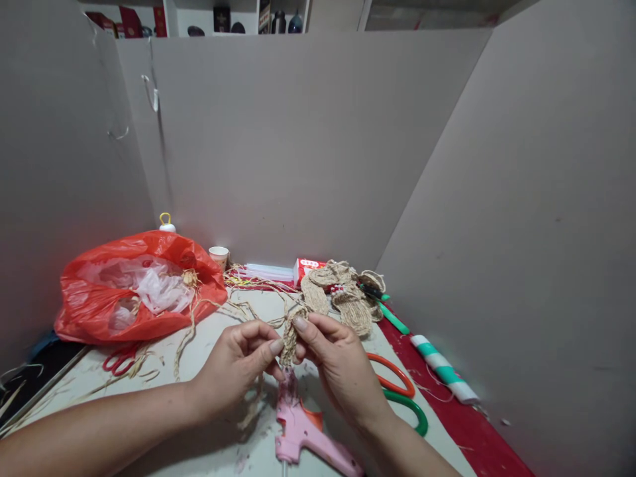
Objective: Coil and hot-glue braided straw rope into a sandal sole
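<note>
Left hand (246, 361) has thumb and fingers pressed close, pinching the lower left edge of a small tan braided straw piece (289, 341), and the right hand (338, 361) pinches its upper right side, thumb on the front. It's short, chunky and kinda rough-looking, held roughly upright by the nozzle end of a pink plastic glue gun (293, 430); can't tell if they're touching.

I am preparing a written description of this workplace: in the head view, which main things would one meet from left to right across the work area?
Red plastic bag → left hand → braided strip → right hand → orange loop handle → green-and-white striped roll.
</note>
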{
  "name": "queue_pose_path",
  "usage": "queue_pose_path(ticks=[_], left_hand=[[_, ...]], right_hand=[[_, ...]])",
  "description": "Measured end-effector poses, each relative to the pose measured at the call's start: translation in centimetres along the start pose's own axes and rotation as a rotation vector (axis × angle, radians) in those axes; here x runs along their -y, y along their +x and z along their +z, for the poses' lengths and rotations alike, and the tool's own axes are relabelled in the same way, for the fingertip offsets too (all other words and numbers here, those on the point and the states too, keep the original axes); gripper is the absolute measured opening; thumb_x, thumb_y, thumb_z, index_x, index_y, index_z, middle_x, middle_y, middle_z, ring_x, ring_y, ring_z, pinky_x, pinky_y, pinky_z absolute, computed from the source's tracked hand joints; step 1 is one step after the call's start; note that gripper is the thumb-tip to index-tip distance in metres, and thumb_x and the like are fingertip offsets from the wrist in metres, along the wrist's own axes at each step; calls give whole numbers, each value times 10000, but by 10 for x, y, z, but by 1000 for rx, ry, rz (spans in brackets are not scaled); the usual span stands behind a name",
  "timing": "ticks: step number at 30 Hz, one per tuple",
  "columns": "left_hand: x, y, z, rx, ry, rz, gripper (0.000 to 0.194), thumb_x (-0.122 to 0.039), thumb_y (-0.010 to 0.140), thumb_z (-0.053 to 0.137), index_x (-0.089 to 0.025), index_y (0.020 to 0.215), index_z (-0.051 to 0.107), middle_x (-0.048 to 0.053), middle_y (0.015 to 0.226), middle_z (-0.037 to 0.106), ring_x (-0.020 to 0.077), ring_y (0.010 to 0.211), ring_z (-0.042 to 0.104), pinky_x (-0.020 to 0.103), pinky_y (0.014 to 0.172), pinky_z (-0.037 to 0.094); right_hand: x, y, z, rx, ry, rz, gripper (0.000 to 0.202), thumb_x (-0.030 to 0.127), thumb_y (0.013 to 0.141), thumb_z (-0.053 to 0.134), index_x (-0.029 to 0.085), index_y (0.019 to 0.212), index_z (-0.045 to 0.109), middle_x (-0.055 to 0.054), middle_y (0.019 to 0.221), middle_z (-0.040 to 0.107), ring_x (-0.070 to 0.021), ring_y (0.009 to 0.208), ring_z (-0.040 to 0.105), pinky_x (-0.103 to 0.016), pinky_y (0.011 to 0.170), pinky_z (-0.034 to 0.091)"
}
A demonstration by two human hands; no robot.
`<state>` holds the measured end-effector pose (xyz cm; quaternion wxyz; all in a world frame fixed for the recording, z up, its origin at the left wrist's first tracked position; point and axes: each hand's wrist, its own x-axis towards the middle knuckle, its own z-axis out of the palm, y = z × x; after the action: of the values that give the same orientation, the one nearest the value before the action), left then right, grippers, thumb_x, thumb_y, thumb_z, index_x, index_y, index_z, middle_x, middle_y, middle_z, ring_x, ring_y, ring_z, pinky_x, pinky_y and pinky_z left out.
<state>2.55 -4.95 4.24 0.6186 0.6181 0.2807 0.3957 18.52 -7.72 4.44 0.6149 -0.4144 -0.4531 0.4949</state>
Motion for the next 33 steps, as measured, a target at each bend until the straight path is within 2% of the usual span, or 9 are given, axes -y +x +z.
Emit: queue_pose_path(ticks=[4, 8, 12, 16, 21, 27, 33], left_hand=[[0, 1, 0, -4, -73, -43, 253, -374, 792, 711, -140, 872, 660, 34, 785, 725, 121, 606, 672, 227, 608, 525], [7, -1, -1, -15, -46, 2, 223, -332, 803, 705, -153, 935, 717, 57, 867, 748, 131, 670, 675, 257, 671, 547], [10, -1, -2, -49, 16, 29, 173, -307, 795, 714, -161, 880, 752, 48, 802, 750, 133, 663, 661, 251, 663, 544], [7, 1, -3, -52, -1, -30, 193, -326, 769, 736, -147, 839, 756, 57, 769, 750, 145, 628, 669, 254, 626, 539], [3, 1, -2, -35, -42, -50, 215, -333, 739, 762, -158, 864, 759, 57, 798, 753, 140, 647, 664, 262, 651, 539], [0, 1, -2, -30, -45, -88, 242, -355, 706, 785, -141, 815, 751, 28, 651, 709, 134, 598, 634, 260, 630, 519], [1, 4, -5, -55, -90, -162, 279, -342, 665, 818, -126, 817, 729, 15, 648, 692, 104, 572, 610, 220, 600, 460]], right_hand=[[-1, -1, 2, -28, 47, 4, 352, 455, 745, 755, 169, 620, 592, 48, 510, 552, -81, 509, 475, -206, 544, 422], [-2, -1, 3, -59, 56, -12, 345, 442, 746, 760, 174, 614, 588, 52, 508, 560, -85, 507, 490, -213, 552, 444], [-3, -2, 4, -83, 59, -25, 338, 434, 758, 752, 176, 612, 590, 51, 520, 568, -89, 516, 503, -214, 558, 453], [-3, -2, 5, -96, 69, -30, 335, 426, 753, 759, 176, 607, 589, 51, 519, 570, -88, 518, 503, -205, 551, 445], [-2, -2, 6, -91, 83, -28, 321, 410, 757, 757, 177, 609, 594, 45, 522, 575, -93, 521, 504, -211, 545, 448], [1, -2, 6, -64, 119, -3, 321, 402, 747, 757, 167, 597, 596, 29, 532, 585, -94, 528, 509, -211, 553, 448], [4, 0, 3, -28, 181, 38, 269, 427, 765, 712, 176, 730, 622, 20, 571, 601, -116, 552, 546, -220, 554, 452]])
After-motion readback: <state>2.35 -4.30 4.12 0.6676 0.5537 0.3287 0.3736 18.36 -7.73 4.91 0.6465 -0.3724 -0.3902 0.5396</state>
